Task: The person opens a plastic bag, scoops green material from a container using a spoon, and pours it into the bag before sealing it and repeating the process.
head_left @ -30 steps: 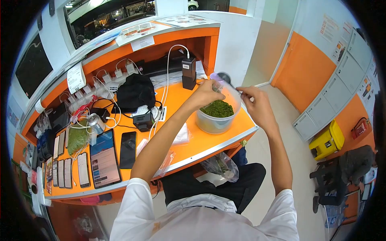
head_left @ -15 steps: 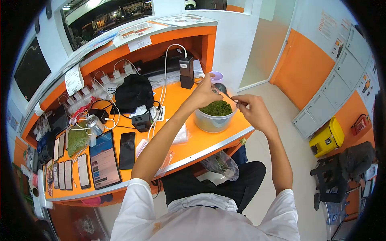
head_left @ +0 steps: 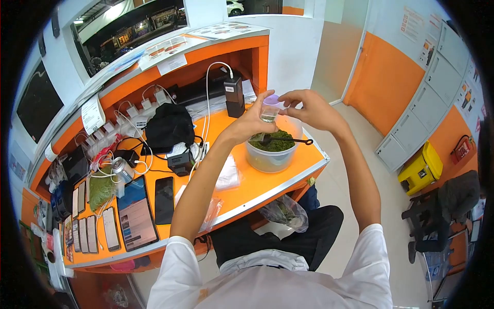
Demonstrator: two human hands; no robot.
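Small clear plastic cup [head_left: 268, 117] is above the round translucent tub [head_left: 270, 161] of green shreds [head_left: 279, 145], pinched in my part-closed left hand [head_left: 248, 125] and best held level, my right hand [head_left: 315, 111] half-curled beside it, its hold undeterminable, needing clearance from the dark-handled spoon [head_left: 294, 140].

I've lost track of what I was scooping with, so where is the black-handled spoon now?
In the head view, the spoon lies across the tub of chopped greens, below both hands, its handle sticking out past the right rim.
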